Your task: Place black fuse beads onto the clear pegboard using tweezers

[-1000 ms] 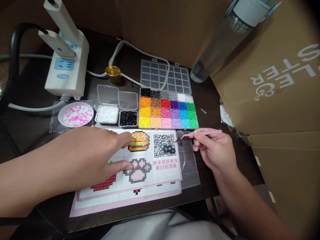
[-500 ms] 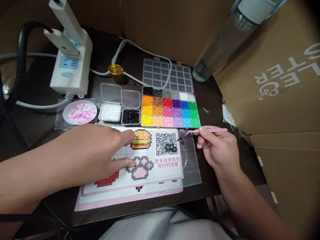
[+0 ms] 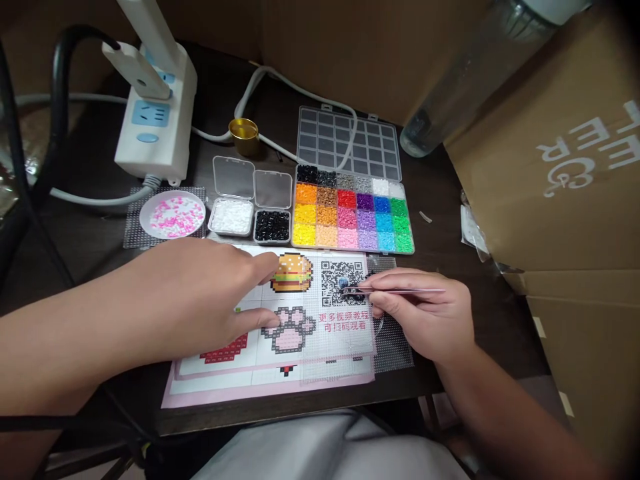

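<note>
My right hand [image 3: 420,307] pinches pink tweezers [image 3: 400,291], their bent tip pointing left among loose black beads [image 3: 357,293] over the printed QR code [image 3: 333,277]. Whether a bead is between the tips is too small to tell. My left hand [image 3: 220,293] lies palm down on the pattern sheet [image 3: 220,383], thumb and index finger stretched apart. The thumb touches the edge of a pink paw pattern [image 3: 289,333], and the index finger reaches the burger pattern [image 3: 293,273]. A clear pegboard [image 3: 395,343] shows beneath and beside my right hand.
Behind the sheet stands an open bead box [image 3: 357,217] of many colours. Left of it are small boxes of black beads [image 3: 273,227] and white beads [image 3: 231,217], and a dish [image 3: 173,215] of pink and white beads. A power strip [image 3: 157,127], gold cup [image 3: 244,137], bottle [image 3: 465,80] and cardboard wall [image 3: 565,233] surround these.
My right hand has moved left with the tweezers, from beside the pegboard to the black beads over the QR code. My left hand stays on the sheet. The view has shifted slightly.
</note>
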{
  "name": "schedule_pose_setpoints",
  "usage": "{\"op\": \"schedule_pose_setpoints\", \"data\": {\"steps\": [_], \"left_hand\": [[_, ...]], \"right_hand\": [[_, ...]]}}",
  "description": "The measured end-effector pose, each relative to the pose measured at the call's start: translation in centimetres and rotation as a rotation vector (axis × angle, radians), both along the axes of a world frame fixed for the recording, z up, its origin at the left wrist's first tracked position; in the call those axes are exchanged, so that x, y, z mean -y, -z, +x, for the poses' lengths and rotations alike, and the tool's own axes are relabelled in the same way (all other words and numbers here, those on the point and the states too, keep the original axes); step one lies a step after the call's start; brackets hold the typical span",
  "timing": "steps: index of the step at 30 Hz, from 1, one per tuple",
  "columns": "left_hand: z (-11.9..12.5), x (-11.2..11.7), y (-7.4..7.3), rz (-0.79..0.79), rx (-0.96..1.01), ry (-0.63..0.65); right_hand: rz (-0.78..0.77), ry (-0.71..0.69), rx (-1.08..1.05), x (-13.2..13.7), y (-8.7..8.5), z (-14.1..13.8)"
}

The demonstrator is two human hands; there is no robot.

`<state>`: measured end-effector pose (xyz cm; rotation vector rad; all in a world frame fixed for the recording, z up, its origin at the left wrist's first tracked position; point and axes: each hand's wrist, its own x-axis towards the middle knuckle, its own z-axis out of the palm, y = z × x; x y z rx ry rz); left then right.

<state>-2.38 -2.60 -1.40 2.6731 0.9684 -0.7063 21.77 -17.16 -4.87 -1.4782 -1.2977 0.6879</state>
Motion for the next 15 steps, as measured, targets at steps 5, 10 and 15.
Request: {"op": "schedule_pose_setpoints", "data": {"steps": [5,10,15], "left_hand": [[0.37,-0.03,-0.2,-0.002,0.001,0.001],[0.12,0.04,-0.18,0.016,0.007,0.025],[-0.2,-0.23,-0.04,0.0,0.003,0.036]], "right_hand": [[0.009,0.041,-0.027,0.29,0.31,0.1],[0.011,0.125,-0.062,0.69,0.79,0.57],[0.036,0.182,-0.302,0.12,0.56,0.9]]}}
